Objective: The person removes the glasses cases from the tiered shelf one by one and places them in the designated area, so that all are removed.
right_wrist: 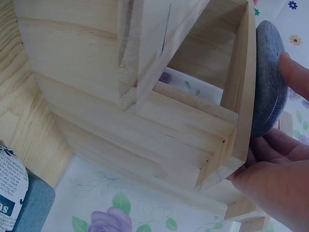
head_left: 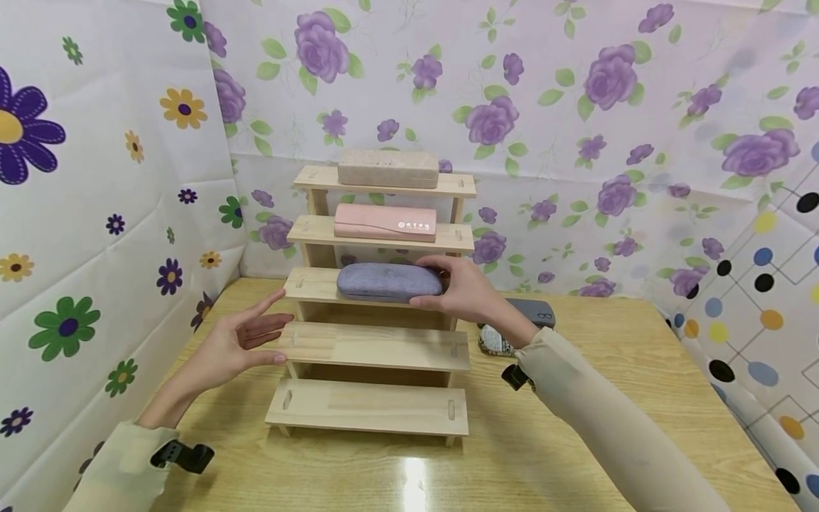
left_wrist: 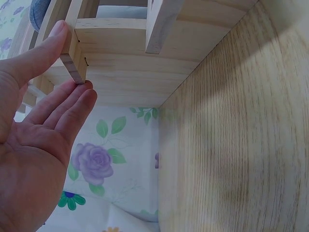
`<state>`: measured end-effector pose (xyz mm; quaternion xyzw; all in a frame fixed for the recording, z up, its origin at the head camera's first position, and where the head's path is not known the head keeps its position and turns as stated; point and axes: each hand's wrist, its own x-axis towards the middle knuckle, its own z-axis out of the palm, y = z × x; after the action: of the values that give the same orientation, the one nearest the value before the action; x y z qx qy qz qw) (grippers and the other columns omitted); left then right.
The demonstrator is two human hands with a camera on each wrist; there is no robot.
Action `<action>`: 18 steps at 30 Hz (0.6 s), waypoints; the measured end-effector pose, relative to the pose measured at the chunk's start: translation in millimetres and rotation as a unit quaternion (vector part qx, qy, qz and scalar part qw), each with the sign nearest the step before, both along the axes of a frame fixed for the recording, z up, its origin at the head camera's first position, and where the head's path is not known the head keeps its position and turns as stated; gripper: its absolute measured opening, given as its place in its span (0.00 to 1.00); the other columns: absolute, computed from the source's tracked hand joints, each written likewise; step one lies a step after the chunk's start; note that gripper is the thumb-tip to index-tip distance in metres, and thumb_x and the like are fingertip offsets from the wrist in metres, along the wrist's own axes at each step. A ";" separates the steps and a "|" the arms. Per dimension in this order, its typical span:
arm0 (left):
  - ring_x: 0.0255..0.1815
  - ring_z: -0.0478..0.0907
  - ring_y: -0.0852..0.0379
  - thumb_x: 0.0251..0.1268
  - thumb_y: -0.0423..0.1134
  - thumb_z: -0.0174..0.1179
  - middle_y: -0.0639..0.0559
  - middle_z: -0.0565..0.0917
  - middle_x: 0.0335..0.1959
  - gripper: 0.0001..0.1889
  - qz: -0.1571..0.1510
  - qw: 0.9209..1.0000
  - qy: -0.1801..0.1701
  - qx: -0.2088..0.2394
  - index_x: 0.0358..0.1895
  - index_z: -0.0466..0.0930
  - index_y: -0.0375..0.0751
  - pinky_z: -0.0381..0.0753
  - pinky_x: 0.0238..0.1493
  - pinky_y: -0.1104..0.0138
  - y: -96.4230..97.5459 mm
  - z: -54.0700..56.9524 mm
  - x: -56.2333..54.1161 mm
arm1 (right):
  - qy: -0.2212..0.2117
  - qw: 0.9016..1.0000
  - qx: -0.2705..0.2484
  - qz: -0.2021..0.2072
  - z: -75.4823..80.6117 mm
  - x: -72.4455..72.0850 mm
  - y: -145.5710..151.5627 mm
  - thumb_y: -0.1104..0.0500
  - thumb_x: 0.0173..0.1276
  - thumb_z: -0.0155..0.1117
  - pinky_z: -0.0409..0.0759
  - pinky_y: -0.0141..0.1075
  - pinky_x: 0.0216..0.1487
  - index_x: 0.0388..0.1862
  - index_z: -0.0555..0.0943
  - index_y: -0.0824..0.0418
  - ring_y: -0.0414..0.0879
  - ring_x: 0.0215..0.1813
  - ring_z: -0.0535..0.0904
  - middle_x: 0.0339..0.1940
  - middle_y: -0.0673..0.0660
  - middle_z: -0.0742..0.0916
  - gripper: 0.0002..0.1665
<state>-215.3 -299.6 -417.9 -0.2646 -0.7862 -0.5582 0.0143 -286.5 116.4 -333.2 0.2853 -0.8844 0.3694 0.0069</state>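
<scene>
A five-tier wooden shelf stands on the table. On its middle tier lies a blue-grey glasses case. My right hand holds this case by its right end, thumb in front and fingers behind; the right wrist view shows the case flat along the board. At the shelf's left side is my left hand, its fingers spread and relaxed. In the left wrist view this hand's fingertips are right at the end of a shelf board.
A pink glasses case lies on the second tier from the top, a beige one on the top tier. Behind the right forearm, a dark grey case and a print-patterned item lie on the table. Flowered cloth hangs behind.
</scene>
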 end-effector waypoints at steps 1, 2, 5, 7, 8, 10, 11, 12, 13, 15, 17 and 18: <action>0.70 0.77 0.54 0.57 0.20 0.75 0.22 0.72 0.70 0.55 0.000 1.000 0.000 0.001 0.86 0.55 0.44 0.82 0.65 0.64 0.0 0.2 0.0 | 0.001 1.000 0.003 0.000 0.6 -0.3 -0.4 0.49 0.63 0.83 0.85 0.47 0.52 0.72 0.79 0.60 0.51 0.53 0.83 0.59 0.58 0.86 0.41; 0.70 0.77 0.54 0.57 0.20 0.75 0.22 0.72 0.70 0.55 0.000 1.000 0.000 0.000 0.86 0.55 0.44 0.82 0.65 0.64 0.1 0.4 0.0 | 0.000 1.000 0.004 0.000 1.0 -0.6 -0.7 0.49 0.63 0.83 0.85 0.46 0.52 0.72 0.79 0.60 0.51 0.52 0.83 0.60 0.58 0.86 0.41; 0.70 0.77 0.54 0.57 0.20 0.75 0.22 0.72 0.70 0.54 -0.001 1.000 -0.003 -0.001 0.86 0.55 0.44 0.82 0.65 0.63 0.1 0.5 0.1 | -0.002 1.000 0.003 0.002 1.3 -1.2 -1.7 0.49 0.63 0.83 0.85 0.46 0.52 0.72 0.79 0.61 0.51 0.52 0.83 0.60 0.59 0.85 0.41; 0.70 0.77 0.54 0.57 0.20 0.75 0.23 0.72 0.70 0.54 -0.001 1.000 -0.003 -0.002 0.86 0.55 0.44 0.82 0.65 0.62 0.1 0.4 0.2 | -0.005 1.000 -0.003 0.001 0.7 -1.6 -2.2 0.49 0.63 0.83 0.85 0.47 0.52 0.72 0.79 0.61 0.51 0.52 0.83 0.60 0.59 0.85 0.41; 0.70 0.77 0.54 0.57 0.20 0.75 0.23 0.72 0.70 0.54 -0.001 1.000 -0.003 -0.002 0.86 0.55 0.44 0.82 0.65 0.62 0.1 0.4 0.1 | -0.005 1.000 -0.006 0.001 0.5 -1.6 -2.5 0.50 0.63 0.83 0.85 0.47 0.52 0.71 0.79 0.62 0.52 0.52 0.83 0.60 0.59 0.85 0.41; 0.70 0.77 0.53 0.57 0.20 0.75 0.24 0.73 0.70 0.54 0.000 1.000 -0.002 -0.003 0.86 0.55 0.44 0.82 0.65 0.62 0.0 0.3 0.0 | -0.003 1.000 -0.013 -0.003 -0.3 -1.8 -3.2 0.50 0.62 0.84 0.84 0.46 0.53 0.71 0.80 0.61 0.51 0.53 0.83 0.60 0.59 0.86 0.41; 0.70 0.77 0.53 0.57 0.20 0.75 0.24 0.73 0.70 0.54 0.000 1.000 -0.001 -0.003 0.86 0.55 0.44 0.82 0.65 0.62 -0.1 0.3 -0.1 | -0.002 1.000 -0.017 -0.004 -0.7 -1.7 -3.5 0.50 0.61 0.84 0.84 0.46 0.53 0.70 0.81 0.61 0.51 0.53 0.83 0.60 0.59 0.86 0.41; 0.70 0.77 0.53 0.57 0.20 0.75 0.24 0.73 0.70 0.54 0.000 1.000 -0.001 -0.003 0.86 0.55 0.44 0.82 0.65 0.63 -0.2 0.2 -0.3 | -0.002 1.000 -0.023 -0.004 -1.2 -1.7 -3.8 0.50 0.61 0.84 0.85 0.46 0.53 0.70 0.81 0.61 0.51 0.53 0.83 0.60 0.59 0.86 0.40; 0.70 0.77 0.53 0.57 0.20 0.75 0.24 0.73 0.70 0.54 0.000 1.000 -0.001 -0.003 0.86 0.55 0.44 0.82 0.65 0.62 -0.5 -0.2 -0.4 | -0.002 1.000 -0.029 -0.005 -1.4 -1.4 -4.0 0.50 0.60 0.85 0.85 0.46 0.53 0.69 0.81 0.60 0.51 0.53 0.83 0.60 0.58 0.86 0.40; 0.70 0.77 0.53 0.57 0.21 0.75 0.25 0.73 0.70 0.54 0.000 1.000 -0.001 -0.004 0.86 0.56 0.45 0.82 0.65 0.62 -1.0 -0.7 -0.9 | 0.000 0.999 -0.044 -0.006 -2.9 -1.2 -4.7 0.51 0.59 0.85 0.85 0.45 0.53 0.68 0.82 0.60 0.50 0.53 0.83 0.59 0.58 0.87 0.39; 0.70 0.77 0.53 0.57 0.21 0.75 0.26 0.74 0.70 0.54 0.000 1.000 0.000 -0.004 0.86 0.56 0.45 0.82 0.65 0.62 -1.2 -0.9 -1.0 | 0.000 0.998 -0.061 -0.004 -3.9 -0.3 -5.1 0.52 0.59 0.86 0.86 0.45 0.54 0.67 0.83 0.60 0.50 0.53 0.84 0.59 0.57 0.87 0.38; 0.70 0.77 0.54 0.57 0.21 0.75 0.27 0.74 0.70 0.54 0.001 1.000 0.000 -0.004 0.86 0.56 0.45 0.82 0.65 0.62 -1.3 -0.9 -1.0 | 0.000 0.998 -0.069 -0.002 -4.2 0.3 -5.4 0.53 0.59 0.86 0.86 0.45 0.54 0.66 0.83 0.60 0.50 0.53 0.84 0.59 0.58 0.87 0.37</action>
<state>-216.3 -301.0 -418.8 -0.2638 -0.7889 -0.5548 0.0139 -286.2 111.0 -337.5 0.2823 -0.8575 0.4292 0.0273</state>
